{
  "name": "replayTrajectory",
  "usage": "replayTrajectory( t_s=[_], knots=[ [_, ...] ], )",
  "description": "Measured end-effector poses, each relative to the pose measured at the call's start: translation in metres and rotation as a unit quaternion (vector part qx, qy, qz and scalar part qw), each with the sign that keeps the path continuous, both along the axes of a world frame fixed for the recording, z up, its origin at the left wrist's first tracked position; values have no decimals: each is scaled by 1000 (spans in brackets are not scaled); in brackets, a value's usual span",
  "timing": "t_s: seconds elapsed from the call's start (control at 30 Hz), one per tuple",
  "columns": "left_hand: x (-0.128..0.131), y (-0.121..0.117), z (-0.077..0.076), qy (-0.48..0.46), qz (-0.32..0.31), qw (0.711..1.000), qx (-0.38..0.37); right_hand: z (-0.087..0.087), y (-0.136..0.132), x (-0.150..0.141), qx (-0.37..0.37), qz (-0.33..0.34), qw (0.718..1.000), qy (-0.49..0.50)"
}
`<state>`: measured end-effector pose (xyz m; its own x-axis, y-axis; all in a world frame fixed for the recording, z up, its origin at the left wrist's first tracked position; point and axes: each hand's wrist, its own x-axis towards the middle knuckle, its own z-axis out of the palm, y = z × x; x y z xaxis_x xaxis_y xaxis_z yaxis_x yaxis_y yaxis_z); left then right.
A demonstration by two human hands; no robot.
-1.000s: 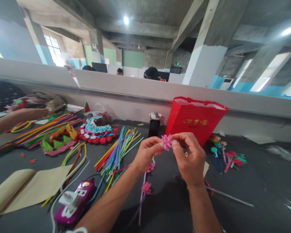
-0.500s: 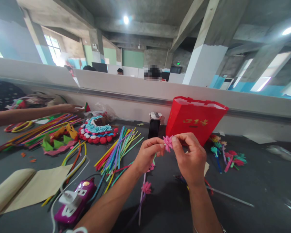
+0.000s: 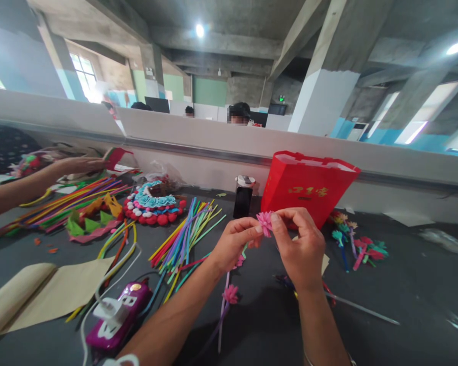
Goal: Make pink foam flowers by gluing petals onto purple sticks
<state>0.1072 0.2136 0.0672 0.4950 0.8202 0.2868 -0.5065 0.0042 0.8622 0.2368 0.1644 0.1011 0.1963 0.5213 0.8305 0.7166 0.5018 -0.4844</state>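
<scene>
A small pink flower (image 3: pixel 265 222) with many thin petals is held up between my two hands. My left hand (image 3: pixel 234 241) pinches it from the left side with thumb and fingers. From the right, my right hand (image 3: pixel 299 244) grips the petals between thumb and forefinger. A short green stem shows just under my left hand. Below on the dark table lies another pink flower (image 3: pixel 231 294), beside pale and purple stems. To the right are several finished flowers (image 3: pixel 370 250) in red, teal and other colours.
A red gift bag (image 3: pixel 309 185) and a bottle (image 3: pixel 244 195) stand behind my hands. Colourful pipe cleaners (image 3: pixel 187 234), a purple power strip (image 3: pixel 120 315) with cables and brown paper (image 3: pixel 64 290) lie left. A co-worker's hand (image 3: pixel 78 165) is at far left.
My hands stay almost in place, and the flower's petals look a little more spread. At far left, the co-worker's arm has drawn back left, with a red and green piece now at the hand.
</scene>
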Motion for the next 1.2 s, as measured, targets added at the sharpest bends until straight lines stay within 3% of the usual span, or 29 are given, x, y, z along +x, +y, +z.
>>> replayTrajectory(
  t_s=[0.77,1.03,1.2],
  knots=[
    [1,-1,1,-9,25,1000,-4,2,-3,1,-44,52,997,26],
    [-1,-1,2,-33,9,999,-9,1,-3,-1,-31,53,998,28],
    [0,-1,2,-49,41,998,-23,0,-1,-2,-18,40,997,60]
  ],
)
